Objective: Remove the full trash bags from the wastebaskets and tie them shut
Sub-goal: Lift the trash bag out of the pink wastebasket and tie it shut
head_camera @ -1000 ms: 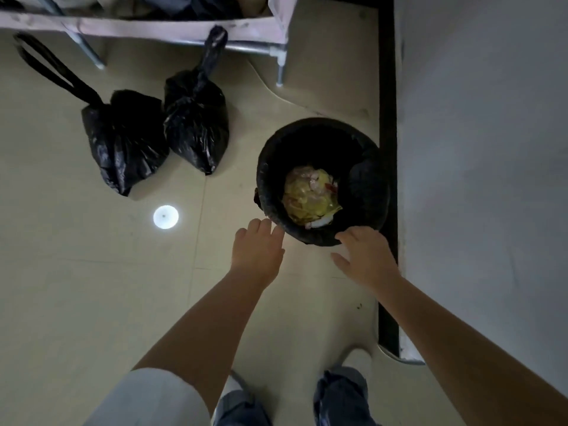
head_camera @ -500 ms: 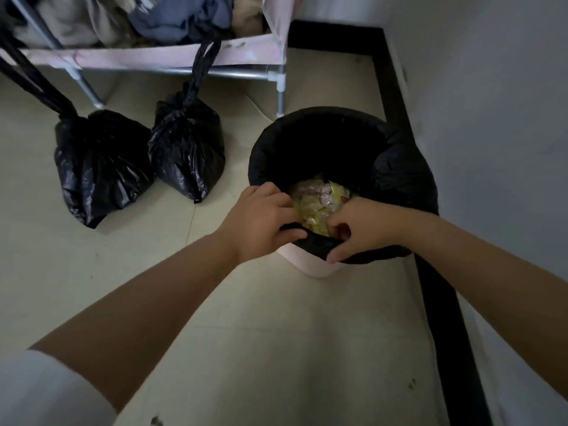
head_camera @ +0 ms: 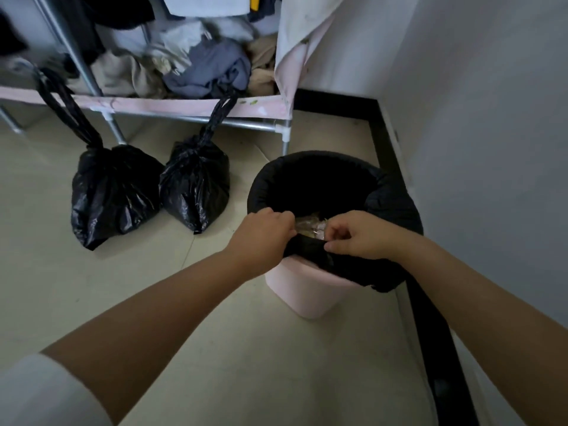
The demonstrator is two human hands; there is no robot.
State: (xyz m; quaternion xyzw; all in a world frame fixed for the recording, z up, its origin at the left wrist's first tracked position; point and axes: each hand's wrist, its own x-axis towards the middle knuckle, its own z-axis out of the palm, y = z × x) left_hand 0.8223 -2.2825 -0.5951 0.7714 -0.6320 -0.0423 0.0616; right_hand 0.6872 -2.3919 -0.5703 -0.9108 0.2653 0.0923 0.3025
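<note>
At the bin [head_camera: 302,290] near rim, both hands, left [head_camera: 261,238] and right [head_camera: 361,236], apparently pinch the liner [head_camera: 310,250] cuff; peel evenly outward, lifting slowly to avoid tearing.

No readable text, label, brand, number or sign shows anywhere.

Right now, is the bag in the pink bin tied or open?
Open: the black liner still folds over the pink bin's rim, and trash shows inside.
</note>
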